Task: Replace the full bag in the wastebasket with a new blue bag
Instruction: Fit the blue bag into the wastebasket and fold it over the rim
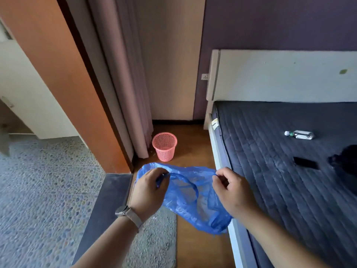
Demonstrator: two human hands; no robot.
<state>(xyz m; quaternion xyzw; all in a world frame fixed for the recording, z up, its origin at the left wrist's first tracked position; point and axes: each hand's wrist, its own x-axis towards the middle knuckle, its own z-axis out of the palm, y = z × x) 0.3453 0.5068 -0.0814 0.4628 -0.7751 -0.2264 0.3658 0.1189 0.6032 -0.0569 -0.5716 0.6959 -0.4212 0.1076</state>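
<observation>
Both hands, left hand point(148, 190) and right hand point(234, 190), pinch the blue bag point(190, 200) open.
The pink wastebasket point(164, 146) looks empty; lining it remains.

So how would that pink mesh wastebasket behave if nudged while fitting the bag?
The pink wastebasket looks like thin, perforated plastic and appears empty, so probably light. Standing free on smooth wood floor, it would likely slide or tip easily.
</observation>
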